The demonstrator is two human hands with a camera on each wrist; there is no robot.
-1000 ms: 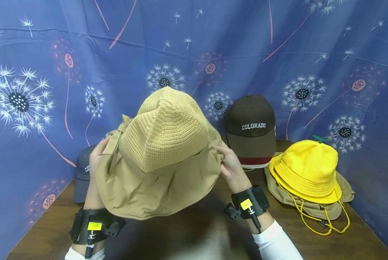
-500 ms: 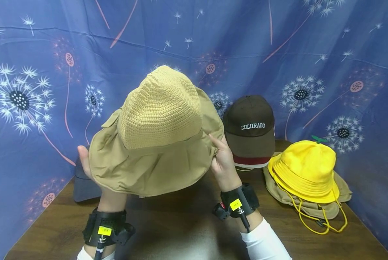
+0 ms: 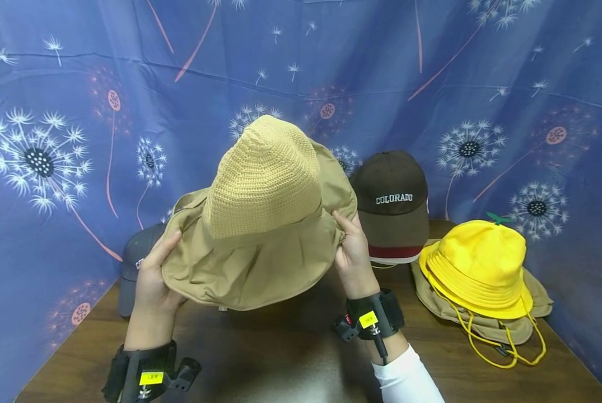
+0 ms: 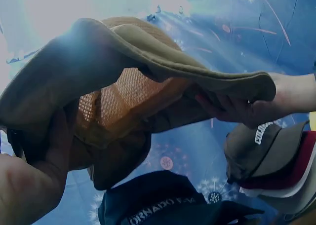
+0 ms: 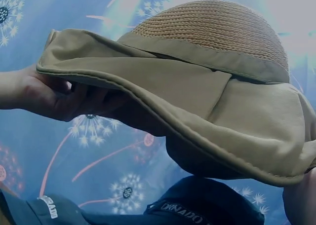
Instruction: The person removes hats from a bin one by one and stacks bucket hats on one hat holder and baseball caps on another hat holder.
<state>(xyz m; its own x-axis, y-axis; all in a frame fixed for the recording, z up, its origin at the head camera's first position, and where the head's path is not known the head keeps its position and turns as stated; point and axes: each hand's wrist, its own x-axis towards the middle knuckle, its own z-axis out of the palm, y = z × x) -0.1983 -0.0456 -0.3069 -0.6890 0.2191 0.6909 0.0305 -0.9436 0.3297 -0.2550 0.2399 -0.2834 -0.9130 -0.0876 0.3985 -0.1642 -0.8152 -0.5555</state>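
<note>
The left hand (image 3: 154,280) is grasping the brim of a beige sun hat (image 3: 262,201) on its left side, and the right hand (image 3: 353,252) is grasping it on the opposite side, thumb on top and fingers beneath. The hat is being held above the wooden table (image 3: 290,352), its woven crown pointing upward. Behind the right hand, a brown cap (image 3: 391,210) is showing the word COLORADO. Farther right, a yellow bucket hat (image 3: 482,254) is lying upon another beige hat (image 3: 539,296), while a dark cap (image 3: 129,280) is resting behind the left hand, partly hidden
</note>
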